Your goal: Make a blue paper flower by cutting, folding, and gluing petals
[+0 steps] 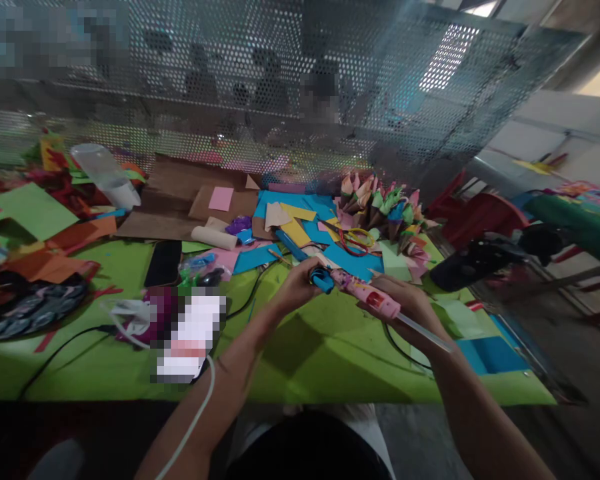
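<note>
My left hand [303, 283] is closed around a small blue folded paper piece [322, 279], held above the green table. In my right hand [405, 303] is a pink hot glue gun [373, 297], with a pale translucent glue stick [427, 333] poking out of its back end. The glue gun's front end points left and is close to the blue paper; whether they touch I cannot tell. My right fingers are partly hidden behind the gun. Just beyond my hands lie scissors [357, 241] with red and yellow handles, on blue paper sheets [340, 260].
Paper flowers [380, 200] stand bunched at the back right. Left of my arm are a lit phone [193, 340] with a white cable and a dark phone [164, 263]. Brown cardboard [155, 223] lies before a perforated metal screen [255, 87]. A black cord [405, 353] runs under my right arm.
</note>
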A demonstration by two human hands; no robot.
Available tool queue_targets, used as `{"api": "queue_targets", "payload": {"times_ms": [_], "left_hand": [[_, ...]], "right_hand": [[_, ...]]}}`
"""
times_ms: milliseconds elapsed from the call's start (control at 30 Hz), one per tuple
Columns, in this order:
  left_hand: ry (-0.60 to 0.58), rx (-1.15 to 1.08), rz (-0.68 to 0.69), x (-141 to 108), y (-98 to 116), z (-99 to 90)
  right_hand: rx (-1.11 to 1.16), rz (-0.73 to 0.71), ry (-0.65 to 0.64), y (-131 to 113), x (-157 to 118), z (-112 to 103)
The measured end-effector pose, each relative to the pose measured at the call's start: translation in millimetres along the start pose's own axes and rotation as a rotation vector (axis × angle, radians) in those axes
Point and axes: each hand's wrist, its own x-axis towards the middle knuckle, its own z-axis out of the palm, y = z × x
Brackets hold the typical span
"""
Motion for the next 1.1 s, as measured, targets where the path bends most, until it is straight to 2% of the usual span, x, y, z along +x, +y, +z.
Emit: {"api": "queue_targets", "payload": {"times_ms": [200, 400, 600, 867, 1100], "left_hand": [[0.002, -0.02, 0.03, 0, -3, 1.2], [-0.012, 0.013, 0.066, -1, -10, 5.5], [0.001, 0.024, 0.073, -1, -8, 4.0], [0.002, 0.014, 0.056, 0, -6, 3.2], [-0.014, 0.064, 0.043, 0, -8, 4.2]], "right_hand": [[0.001, -0.023, -0.018, 1, 0, -3], [0.006, -0.002, -0.045, -9, 6, -10], [0.071, -0.007, -0.033, -9, 5, -14], [0.053, -0.02, -0.099, -9, 6, -14], [0.073, -0.029, -0.094, -10, 9, -13]]}}
